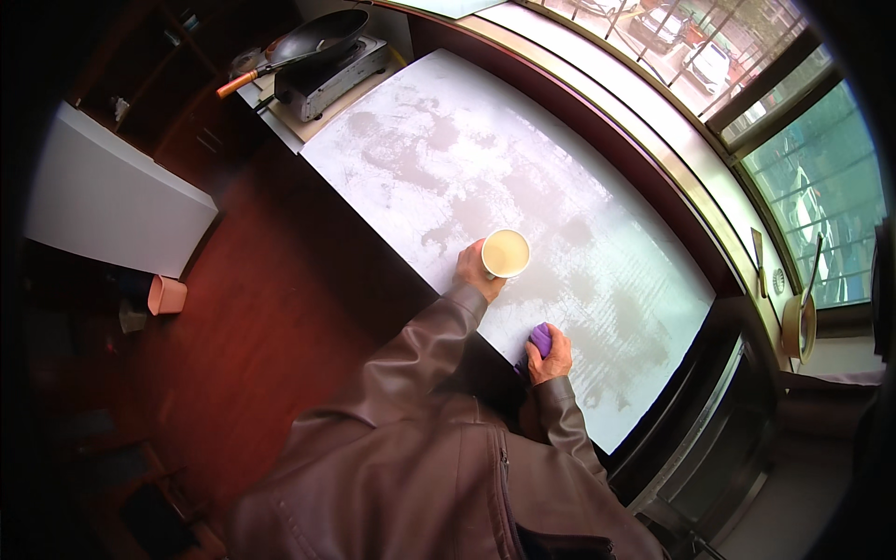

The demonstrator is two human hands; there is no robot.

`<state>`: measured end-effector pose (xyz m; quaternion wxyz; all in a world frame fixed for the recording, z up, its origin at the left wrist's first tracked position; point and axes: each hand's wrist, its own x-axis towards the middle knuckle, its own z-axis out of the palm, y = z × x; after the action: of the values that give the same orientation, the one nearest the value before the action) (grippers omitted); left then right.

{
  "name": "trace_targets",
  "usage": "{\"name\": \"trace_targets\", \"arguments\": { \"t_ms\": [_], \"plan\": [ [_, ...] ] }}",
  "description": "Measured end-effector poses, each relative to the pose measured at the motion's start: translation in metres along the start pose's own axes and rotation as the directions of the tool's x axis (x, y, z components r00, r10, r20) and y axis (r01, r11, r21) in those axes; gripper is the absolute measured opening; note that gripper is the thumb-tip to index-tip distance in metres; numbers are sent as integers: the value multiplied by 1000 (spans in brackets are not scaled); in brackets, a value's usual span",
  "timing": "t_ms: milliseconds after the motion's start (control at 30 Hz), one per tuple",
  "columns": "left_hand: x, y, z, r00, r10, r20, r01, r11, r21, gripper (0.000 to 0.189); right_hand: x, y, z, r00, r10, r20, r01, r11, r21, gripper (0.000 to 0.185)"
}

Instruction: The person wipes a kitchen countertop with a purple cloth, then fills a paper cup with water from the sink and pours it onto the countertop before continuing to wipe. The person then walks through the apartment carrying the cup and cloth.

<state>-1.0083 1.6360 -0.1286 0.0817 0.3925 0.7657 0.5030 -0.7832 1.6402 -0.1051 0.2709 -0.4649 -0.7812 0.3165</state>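
A round cup of pale yellow liquid (505, 253) is gripped around its side by my left hand (477, 271), above the near half of the white tabletop (518, 203). To the right and nearer to me, my right hand (551, 355) clasps a bunched purple cloth (541, 339) at the table's near edge; part of the cloth hangs at that edge. The tabletop shows grey, damp-looking patches. Whether the cup's base touches the table cannot be told.
At the table's far left end a wok (329, 33) with an orange-tipped handle sits on a portable gas stove (332, 77). A windowsill (651, 133) runs along the far side, with a spatula (759, 262) and strainer-like pan (799, 329) at right. A pink bin (167, 295) stands left.
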Motion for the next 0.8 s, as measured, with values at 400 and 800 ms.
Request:
{"name": "trace_targets", "arguments": {
  "t_ms": [400, 800],
  "plan": [
    [36, -8, -64, 967, -226, 118, 226, 974, 11, 66, 43, -37, 51, 995, -10, 96, 11, 1000, -16, 40],
    [56, 8, -33, 984, -160, 81, 162, 987, -21, 40, 79, -42, 68, 963, -75, 258, 30, 984, 174, 30]
  ]
}}
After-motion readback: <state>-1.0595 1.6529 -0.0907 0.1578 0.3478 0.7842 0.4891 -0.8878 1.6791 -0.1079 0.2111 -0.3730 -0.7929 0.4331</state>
